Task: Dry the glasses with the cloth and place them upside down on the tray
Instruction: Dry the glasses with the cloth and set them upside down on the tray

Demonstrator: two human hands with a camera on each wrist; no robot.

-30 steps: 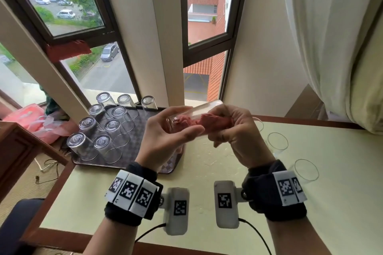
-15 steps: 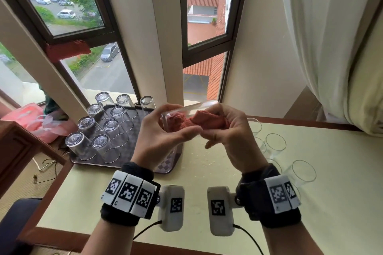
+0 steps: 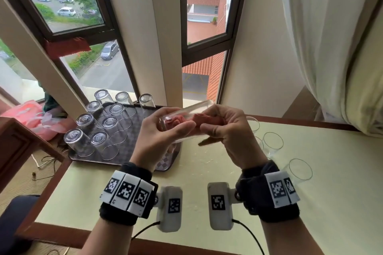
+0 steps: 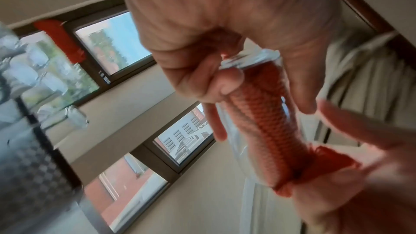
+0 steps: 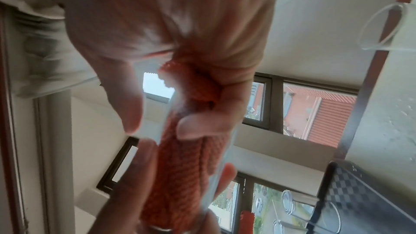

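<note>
The left hand (image 3: 163, 130) grips a glass (image 3: 186, 113) sideways between both hands; the right hand (image 3: 226, 130) pinches the cloth (image 4: 265, 122) stuffed inside. The glass looks thin, slick and breakable, best held round its base.

No word, brand name or number can be read in any view. The only signs are black-and-white square code patterns: three on the left wristband (image 3: 128, 192), two on the right wristband (image 3: 282, 188), and one each on the two white camera units (image 3: 170, 206) between the wrists. They carry no legible letters.
</note>
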